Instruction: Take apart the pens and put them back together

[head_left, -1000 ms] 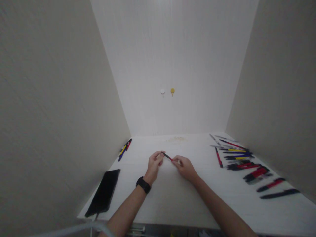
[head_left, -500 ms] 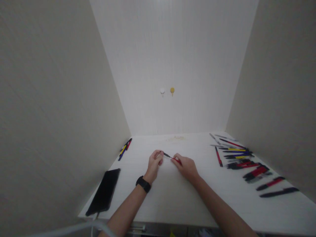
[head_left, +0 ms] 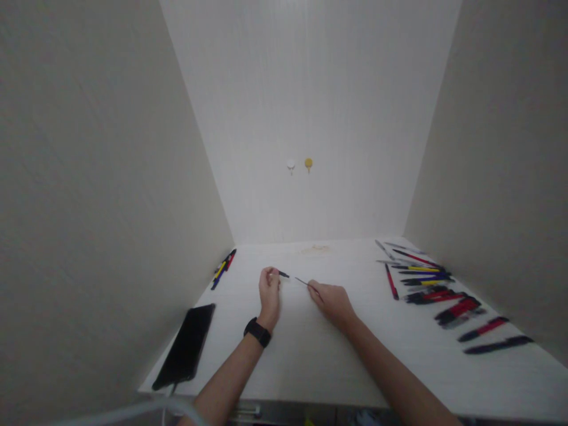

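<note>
Black phone [head_left: 185, 348] lies left; left hand [head_left: 269, 288] pinches a pen tip [head_left: 283, 274], right hand [head_left: 331, 299] its refill [head_left: 302, 281].

A single head-worn camera looks forward and down from above the near edge of the white surface [head_left: 310, 355], facing the back wall [head_left: 310, 118]. It sits fairly close: both forearms enter from the bottom, and side walls frame the view. The whole surface shows, from its near edge to its far corners.
</note>
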Motion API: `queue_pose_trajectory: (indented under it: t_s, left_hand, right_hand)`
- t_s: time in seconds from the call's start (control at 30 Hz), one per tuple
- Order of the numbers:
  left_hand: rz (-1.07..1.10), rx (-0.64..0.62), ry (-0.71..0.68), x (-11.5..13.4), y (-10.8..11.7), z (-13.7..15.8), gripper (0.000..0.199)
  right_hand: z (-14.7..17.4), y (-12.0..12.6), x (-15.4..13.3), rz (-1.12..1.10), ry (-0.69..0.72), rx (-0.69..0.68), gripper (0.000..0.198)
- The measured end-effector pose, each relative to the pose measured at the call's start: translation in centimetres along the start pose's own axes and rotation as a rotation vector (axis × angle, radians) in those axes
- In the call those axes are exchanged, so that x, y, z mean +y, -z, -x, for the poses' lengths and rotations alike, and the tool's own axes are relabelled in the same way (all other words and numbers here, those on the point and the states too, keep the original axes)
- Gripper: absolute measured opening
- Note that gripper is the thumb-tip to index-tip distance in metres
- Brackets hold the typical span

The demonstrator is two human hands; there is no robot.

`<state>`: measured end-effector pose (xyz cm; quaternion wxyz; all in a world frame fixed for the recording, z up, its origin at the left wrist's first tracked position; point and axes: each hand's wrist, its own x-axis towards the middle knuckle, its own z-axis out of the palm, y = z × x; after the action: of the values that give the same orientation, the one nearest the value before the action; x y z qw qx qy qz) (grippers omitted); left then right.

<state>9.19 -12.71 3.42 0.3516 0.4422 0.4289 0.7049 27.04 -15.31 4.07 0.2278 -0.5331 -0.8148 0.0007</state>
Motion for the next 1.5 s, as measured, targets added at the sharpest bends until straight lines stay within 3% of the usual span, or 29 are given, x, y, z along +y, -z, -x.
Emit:
queue_pose_trajectory:
  t_s: [0.1, 0.23, 0.4, 0.57, 0.8, 0.9, 1.0, 1.13, 1.27, 1.4, 1.5]
  left_hand:
    - [-0.009, 0.064, -0.071, 0.0, 0.1, -0.1, 0.032]
    - [-0.092, 0.0, -0.107, -0.2, 0.1, -0.1, 0.027]
    - [-0.392, -0.071, -0.098, -0.9, 0.3, 0.0, 0.017]
    - [-0.593, -0.158, -0.191, -1.5, 0.9, 0.2, 0.012]
    - [-0.98, -0.292, -0.212, -1.1, 1.3, 0.6, 0.005]
    - [-1.205, -0.345, -0.219, -0.7, 1.1, 0.8, 0.009]
    - [-1.293, -0.363, -0.229, -0.5, 1.0, 0.9, 0.011]
    - [-1.247, -0.323, -0.261, -0.2, 0.9, 1.0, 0.015]
    - [-0.932, -0.273, -0.295, 0.5, 0.5, 0.8, 0.025]
    - [-0.6, -0.348, -0.348, 1.1, 0.0, 1.0, 0.028]
    - [-0.564, -0.442, -0.386, 1.2, -0.2, 1.3, 0.024]
  right_hand:
    - [-0.1, -0.1, 0.1, 0.015, -0.021, -0.007, 0.031]
    - [-0.1, 0.1, 0.1, 0.015, -0.035, -0.006, 0.032]
    - [-0.1, 0.1, 0.1, -0.005, -0.058, 0.003, 0.032]
    - [-0.1, 0.0, 0.2, -0.017, -0.063, 0.021, 0.034]
    - [0.0, 0.3, 0.0, -0.017, -0.075, 0.008, 0.034]
    - [0.0, 0.4, 0.0, 0.003, -0.087, -0.01, 0.036]
    - [0.0, 0.4, 0.0, 0.014, -0.084, -0.012, 0.036]
    - [0.0, 0.3, 0.0, 0.025, -0.072, 0.01, 0.036]
    - [0.0, 0.3, 0.1, 0.025, -0.063, 0.007, 0.035]
    - [0.1, 0.3, 0.0, 0.026, -0.013, -0.02, 0.034]
    - [0.1, 0.1, 0.0, 0.033, 0.017, -0.025, 0.034]
